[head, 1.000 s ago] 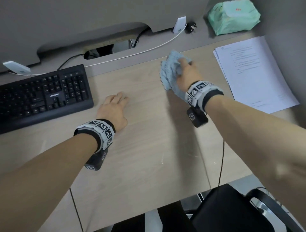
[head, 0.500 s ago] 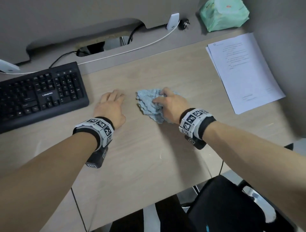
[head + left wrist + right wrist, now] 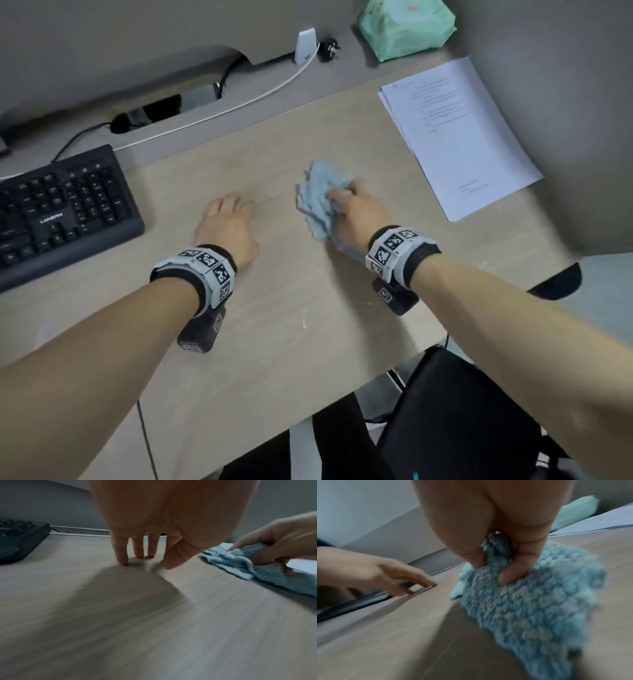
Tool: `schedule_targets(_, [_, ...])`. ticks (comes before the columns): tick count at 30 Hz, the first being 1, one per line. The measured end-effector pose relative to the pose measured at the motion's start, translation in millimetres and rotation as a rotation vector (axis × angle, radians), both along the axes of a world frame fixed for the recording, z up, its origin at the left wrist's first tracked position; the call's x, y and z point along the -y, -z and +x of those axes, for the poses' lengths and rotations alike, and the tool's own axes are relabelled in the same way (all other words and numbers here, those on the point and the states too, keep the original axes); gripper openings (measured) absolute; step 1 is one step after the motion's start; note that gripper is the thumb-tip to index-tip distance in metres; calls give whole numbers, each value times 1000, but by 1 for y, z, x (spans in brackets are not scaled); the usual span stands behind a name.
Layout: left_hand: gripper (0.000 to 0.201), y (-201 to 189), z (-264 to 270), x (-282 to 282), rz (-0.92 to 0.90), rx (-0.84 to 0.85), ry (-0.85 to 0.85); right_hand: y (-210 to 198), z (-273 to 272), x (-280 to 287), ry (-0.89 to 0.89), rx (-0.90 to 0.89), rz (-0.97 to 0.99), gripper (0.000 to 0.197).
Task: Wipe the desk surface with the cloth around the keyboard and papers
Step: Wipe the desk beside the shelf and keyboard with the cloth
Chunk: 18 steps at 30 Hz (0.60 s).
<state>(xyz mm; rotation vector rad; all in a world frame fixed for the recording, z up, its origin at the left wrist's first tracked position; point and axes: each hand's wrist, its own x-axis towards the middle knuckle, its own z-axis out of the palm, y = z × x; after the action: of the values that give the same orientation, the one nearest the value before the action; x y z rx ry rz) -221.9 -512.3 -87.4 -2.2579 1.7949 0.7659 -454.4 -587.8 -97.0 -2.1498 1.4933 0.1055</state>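
The cloth (image 3: 320, 205) lies bunched on the worktop (image 3: 274, 325), about midway between the keyboard (image 3: 65, 212) and the papers (image 3: 459, 137), touching neither. The right hand (image 3: 359, 216) grasps it, thumb and fingers curled into the pile and pressing it down (the right wrist view shows a fold squeezed up between them). The left hand (image 3: 227, 229) is released, fingers straight, tips resting on the bare wood just beside the cloth.

Judging from the layout, the risks lie at either end of a stroke. A sweep carried too far right could catch the near edge of the papers and crumple or push the loose sheets, since they are only stacked, not weighted. A sweep left would meet the left hand first, then the keyboard, which could be nudged along. The cloth is wadded rather than flat, so a trailing flap may drag past where the hand stops and snag a sheet corner.
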Motion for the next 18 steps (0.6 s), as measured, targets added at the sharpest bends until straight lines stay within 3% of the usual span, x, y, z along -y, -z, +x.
schedule_targets(2, [78,-2,1,-1,8,13,22,0,-11,-3,-37,77,14,47])
schedule_targets(6, [82,-3,1,-5,31,40,47,-7,-48,49,325,44,-80,44])
schedule_targets(8, [84,0,-2,-7,28,49,37,-8,-58,65,384,-4,-109,40])
schedule_targets(12, [85,7,-7,-11,-5,66,26,-5,-33,43,149,-100,-48,38])
schedule_targets(15, [86,9,-5,-9,17,60,15,-1,-22,16,-65,31,22,45])
schedule_targets(18, [86,8,-3,-7,38,48,14,0,-43,45,84,86,-40,50])
